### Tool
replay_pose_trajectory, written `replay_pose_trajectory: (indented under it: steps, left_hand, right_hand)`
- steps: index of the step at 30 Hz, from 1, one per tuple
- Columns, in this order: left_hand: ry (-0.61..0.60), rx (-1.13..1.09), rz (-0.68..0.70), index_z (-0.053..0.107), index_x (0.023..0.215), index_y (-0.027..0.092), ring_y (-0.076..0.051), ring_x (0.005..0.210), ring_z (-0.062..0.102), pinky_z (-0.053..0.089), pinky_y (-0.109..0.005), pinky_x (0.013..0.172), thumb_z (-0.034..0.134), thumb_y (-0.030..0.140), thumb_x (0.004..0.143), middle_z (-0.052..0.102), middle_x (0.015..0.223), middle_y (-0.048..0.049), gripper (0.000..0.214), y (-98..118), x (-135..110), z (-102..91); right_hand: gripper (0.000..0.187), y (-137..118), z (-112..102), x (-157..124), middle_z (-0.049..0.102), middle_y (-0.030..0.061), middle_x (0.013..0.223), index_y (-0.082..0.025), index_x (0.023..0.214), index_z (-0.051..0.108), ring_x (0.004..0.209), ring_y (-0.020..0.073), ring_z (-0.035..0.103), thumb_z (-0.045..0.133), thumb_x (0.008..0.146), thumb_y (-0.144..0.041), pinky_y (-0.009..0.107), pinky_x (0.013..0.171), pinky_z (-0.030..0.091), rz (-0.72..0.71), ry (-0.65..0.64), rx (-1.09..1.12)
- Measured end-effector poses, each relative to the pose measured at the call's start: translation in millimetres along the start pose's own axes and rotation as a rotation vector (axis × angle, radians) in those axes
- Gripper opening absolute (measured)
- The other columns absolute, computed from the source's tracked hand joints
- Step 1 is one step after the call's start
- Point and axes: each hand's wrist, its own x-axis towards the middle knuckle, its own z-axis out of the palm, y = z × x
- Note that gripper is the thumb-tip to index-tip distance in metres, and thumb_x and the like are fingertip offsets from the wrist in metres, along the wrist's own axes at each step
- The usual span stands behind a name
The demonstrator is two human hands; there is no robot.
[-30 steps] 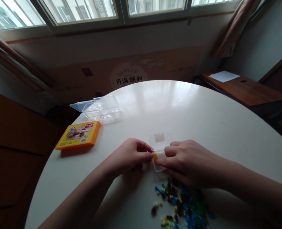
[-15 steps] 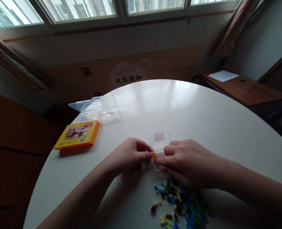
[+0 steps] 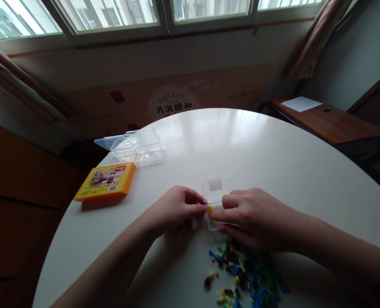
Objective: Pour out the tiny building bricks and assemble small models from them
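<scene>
Both hands meet over a small clear plastic box [image 3: 214, 225], whose lid [image 3: 224, 193] stands open on the far side and bears a pale label. At the box's left end, my left hand [image 3: 177, 209] is closed, thumb and fingertips pinching a small yellow building brick [image 3: 209, 209]. My right hand [image 3: 249, 216] comes from the right, its index fingertip against the same brick and its lower fingers along the box's near edge. Just below lies a loose pile of small building bricks [image 3: 250, 273] in blue, green, brown, cream and yellow.
On the white round table [image 3: 273, 171], an orange-yellow box [image 3: 108, 179] sits at the left edge. Behind it stands an open clear compartment case [image 3: 138, 147]. A wooden desk [image 3: 340, 119] with paper [image 3: 301, 103] is beyond the table at right.
The hands keep nearly the same pose over the small box. More of the yellow brick's studded face shows between the fingertips. The view has shifted very slightly.
</scene>
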Motion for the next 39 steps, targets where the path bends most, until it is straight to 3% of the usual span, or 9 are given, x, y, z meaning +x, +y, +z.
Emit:
replay_pose_trajectory:
  steps: [9, 19, 39]
  left_hand:
    - [-0.007, -0.006, 0.003, 0.070, 0.092, 0.014, -0.010, 0.047, 0.058, 0.042, -0.019, 0.041, 0.070, 0.032, 0.076, 0.067, 0.067, 0.0004, 0.024, 1.4, -1.2, 0.4]
    - [-0.013, 0.015, -0.001, 0.071, 0.091, 0.015, -0.011, 0.046, 0.057, 0.042, -0.019, 0.041, 0.071, 0.038, 0.075, 0.065, 0.062, 0.0003, 0.029, -0.7, -0.4, 0.5]
    - [-0.015, 0.010, -0.005, 0.071, 0.094, 0.014, -0.012, 0.048, 0.058, 0.043, -0.020, 0.042, 0.073, 0.041, 0.073, 0.066, 0.065, -0.0004, 0.034, 0.7, -0.2, 0.0]
  right_hand:
    - [0.023, 1.7, 3.2, 1.7, 0.062, 0.0028, 0.082, -0.020, 0.096, 0.067, 0.068, 0.0125, 0.050, 0.046, 0.097, -0.029, 0.028, 0.061, 0.032, 0.033, 0.049, 0.031]
    - [0.028, -2.1, 5.1, 5.0, 0.061, 0.0019, 0.079, -0.022, 0.098, 0.068, 0.064, 0.0123, 0.047, 0.041, 0.099, -0.030, 0.029, 0.058, 0.026, 0.078, 0.060, -0.015]
    - [0.024, -2.6, 4.5, 4.0, 0.062, 0.0018, 0.079, -0.024, 0.105, 0.069, 0.065, 0.0127, 0.048, 0.046, 0.097, -0.029, 0.027, 0.058, 0.028, 0.109, 0.074, -0.026]
